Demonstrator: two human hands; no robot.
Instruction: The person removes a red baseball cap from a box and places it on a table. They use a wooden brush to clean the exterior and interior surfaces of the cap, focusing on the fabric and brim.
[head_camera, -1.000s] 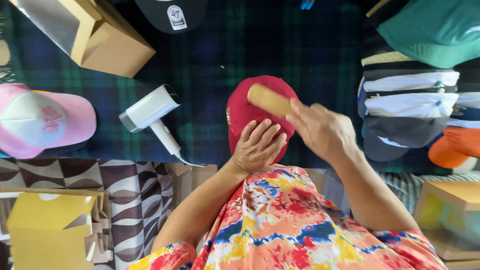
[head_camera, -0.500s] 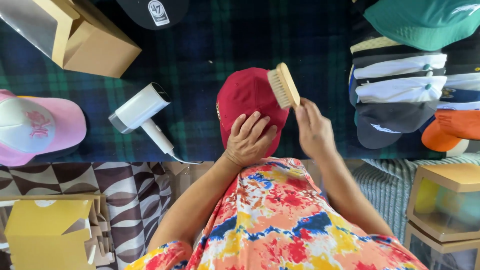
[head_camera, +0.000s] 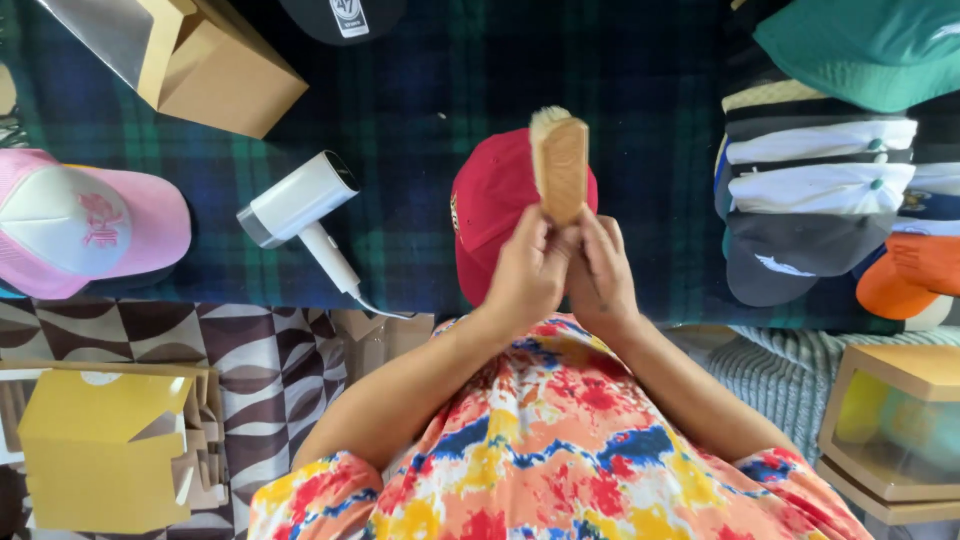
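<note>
A red cap (head_camera: 492, 205) lies on the dark plaid cloth (head_camera: 430, 110) in front of me. Above it I hold a wooden brush (head_camera: 560, 165) upright, its pale bristles showing at the top edge. My left hand (head_camera: 525, 275) and my right hand (head_camera: 598, 275) both grip the lower end of the brush, fingers pressed together. The hands cover the near part of the cap.
A white hair dryer (head_camera: 297, 205) lies left of the cap. A pink and white cap (head_camera: 85, 225) sits far left, a cardboard box (head_camera: 215, 65) at the back left, a black cap (head_camera: 340, 15) at the top. Stacked caps (head_camera: 830, 190) fill the right side.
My left hand has left the red cap and joined the right hand on the brush. The brush has turned upright over the cap.
</note>
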